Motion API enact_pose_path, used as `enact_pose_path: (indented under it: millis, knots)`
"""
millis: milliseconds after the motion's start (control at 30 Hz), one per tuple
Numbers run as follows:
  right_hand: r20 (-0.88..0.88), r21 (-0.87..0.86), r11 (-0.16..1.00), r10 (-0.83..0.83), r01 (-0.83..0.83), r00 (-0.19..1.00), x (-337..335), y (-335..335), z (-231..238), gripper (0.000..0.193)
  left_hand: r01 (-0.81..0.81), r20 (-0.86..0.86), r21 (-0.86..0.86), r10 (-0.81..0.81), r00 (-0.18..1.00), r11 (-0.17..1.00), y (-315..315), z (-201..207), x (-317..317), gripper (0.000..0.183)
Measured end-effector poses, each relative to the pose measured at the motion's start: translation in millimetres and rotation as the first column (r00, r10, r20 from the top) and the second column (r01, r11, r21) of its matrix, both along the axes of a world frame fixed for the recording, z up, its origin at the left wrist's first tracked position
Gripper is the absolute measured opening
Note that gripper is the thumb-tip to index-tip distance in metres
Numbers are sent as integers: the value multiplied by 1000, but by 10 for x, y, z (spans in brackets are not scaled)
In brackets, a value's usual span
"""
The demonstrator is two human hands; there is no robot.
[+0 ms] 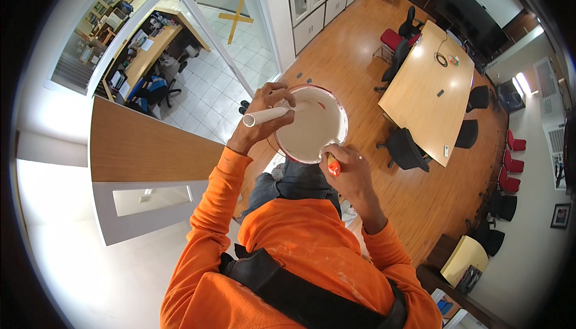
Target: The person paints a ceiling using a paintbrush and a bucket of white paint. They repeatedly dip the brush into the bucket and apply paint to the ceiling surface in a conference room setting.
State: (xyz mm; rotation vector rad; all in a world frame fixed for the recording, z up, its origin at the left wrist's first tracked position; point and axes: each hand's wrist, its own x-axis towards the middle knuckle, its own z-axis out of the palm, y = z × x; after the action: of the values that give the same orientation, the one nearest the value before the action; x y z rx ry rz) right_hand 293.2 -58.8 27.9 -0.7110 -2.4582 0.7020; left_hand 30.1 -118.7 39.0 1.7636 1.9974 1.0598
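Observation:
A round bucket (pixel 346 122) with a reddish rim is in front of my body, its inside coated with whitish paint (pixel 303 134). At its left rim, my left hand (pixel 273 107) has its fingers wrapped round a white hollow pipe (pixel 263 116). One open end of the pipe points left; where the other end goes is hard to make out. My right hand (pixel 354 176) is closed at the bucket's near right rim, round a tool with an orange-red and yellow handle (pixel 333 165). The working end of that tool is hidden.
Below are my jeans-clad legs (pixel 288 185) and a wooden floor (pixel 354 47). A long table (pixel 426 89) with black chairs (pixel 407 149) stands to the right. On the left are a wood-panelled partition (pixel 150 143) and a glass door frame (pixel 210 41) with a yellow tape cross.

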Motion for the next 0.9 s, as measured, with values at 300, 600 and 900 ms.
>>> enact_pose_path:
  millis: [300,600,900]
  knots:
    - [-53,-31,999,28,-29,998,58,-31,22,10,67,76,-32,-64,995,997,18,150,122,40]
    - [-78,-256,967,-4,-16,997,140,46,131,12,50,78,-37,-47,996,998,-26,133,325,67]
    - [-135,-472,881,-37,-31,990,-228,216,102,23,84,41,81,-87,995,993,63,-15,302,56]
